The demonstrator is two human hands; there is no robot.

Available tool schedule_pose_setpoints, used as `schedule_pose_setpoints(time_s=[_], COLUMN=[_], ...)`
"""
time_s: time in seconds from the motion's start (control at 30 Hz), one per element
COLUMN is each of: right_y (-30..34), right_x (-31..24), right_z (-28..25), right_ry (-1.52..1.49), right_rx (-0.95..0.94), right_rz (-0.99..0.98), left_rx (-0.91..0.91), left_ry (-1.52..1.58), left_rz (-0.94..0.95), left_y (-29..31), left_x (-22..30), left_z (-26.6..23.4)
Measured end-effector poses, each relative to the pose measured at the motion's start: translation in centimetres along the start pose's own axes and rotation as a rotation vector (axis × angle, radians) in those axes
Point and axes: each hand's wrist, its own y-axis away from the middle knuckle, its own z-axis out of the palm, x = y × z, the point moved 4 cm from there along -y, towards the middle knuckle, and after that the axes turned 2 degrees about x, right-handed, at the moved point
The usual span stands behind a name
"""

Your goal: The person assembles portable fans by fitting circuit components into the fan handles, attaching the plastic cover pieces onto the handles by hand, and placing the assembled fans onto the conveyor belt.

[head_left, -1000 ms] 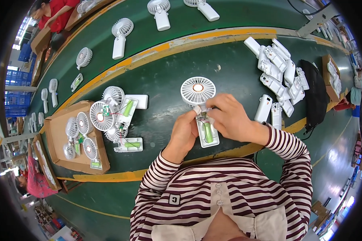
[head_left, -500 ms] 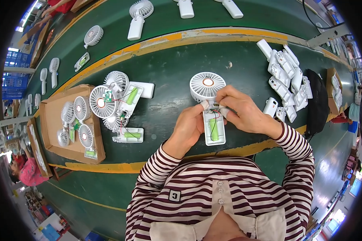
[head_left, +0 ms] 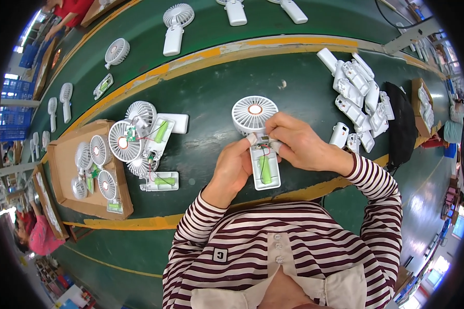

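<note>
In front of me lies a white handheld fan (head_left: pixel 253 114), its round grille facing up and its handle open, showing a green battery (head_left: pixel 264 170) and thin wires. My left hand (head_left: pixel 231 167) grips the left side of the handle near the neck, a white covering on the thumb tip. Over the neck, my right hand (head_left: pixel 303 141) pinches at the small circuit parts and wires, its thumb also covered in white. What exactly its fingertips hold is hidden.
Several opened fans (head_left: pixel 125 141) with green batteries lie to the left, beside a cardboard box (head_left: pixel 62 177) holding more. White handle shells (head_left: pixel 351 110) are heaped at the right near a black cloth-like item (head_left: pixel 401 126). Finished-looking fans (head_left: pixel 174 38) rest on the green belt beyond the yellow edge.
The whole scene has shifted slightly as the head view moved. Both hands stay at the fan's neck, the right fingers hardly changed.
</note>
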Motion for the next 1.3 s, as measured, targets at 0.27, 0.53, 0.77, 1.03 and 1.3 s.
schedule_pose_setpoints(time_s=[0.27, 0.53, 0.77, 1.03, 1.3], right_y=[0.0, 0.4, 0.7, 1.1, 1.3], right_x=[-0.2, -0.3, -0.4, -0.2, 0.2], right_z=[0.1, 1.1, 1.6, 2.2, 2.6], right_ry=[0.092, 0.232, 0.302, 0.453, 0.507], right_rx=[-0.016, -0.072, -0.124, -0.068, -0.034], right_rz=[-0.046, -0.108, -0.141, -0.094, -0.013], left_rx=[0.016, 0.098, 0.119, 0.104, 0.134], left_ry=[0.032, 0.048, -0.027, -0.307, -0.267], left_rz=[0.029, 0.032, 0.052, 0.05, -0.001], left_y=[0.2, 0.0, 0.0, 0.1, -0.4], left_x=[0.0, -0.6, -0.9, -1.0, -1.5], left_z=[0.0, -0.8, -1.3, -1.4, -1.8])
